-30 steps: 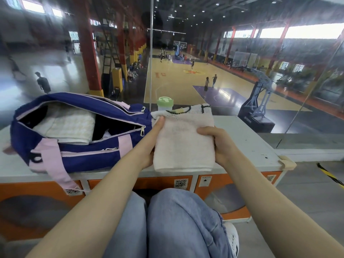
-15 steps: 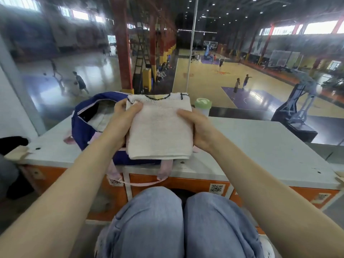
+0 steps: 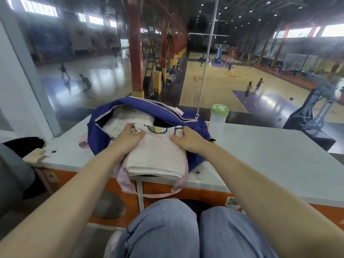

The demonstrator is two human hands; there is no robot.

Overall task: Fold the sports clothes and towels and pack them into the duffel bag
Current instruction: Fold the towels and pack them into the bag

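Nubby terry towel [image 3: 156, 157] — smooth-cloth bag [image 3: 193, 125]

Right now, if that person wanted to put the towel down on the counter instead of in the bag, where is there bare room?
The widest bare stretch of the counter lies right of the duffel bag, past the bottle. A smaller patch sits left of the bag. The middle is crowded: both hands, left hand and right hand, hold the folded towel over the bag's opening.

A folded pale pink towel [image 3: 156, 157] lies tilted across the open mouth of the blue duffel bag [image 3: 193, 125].
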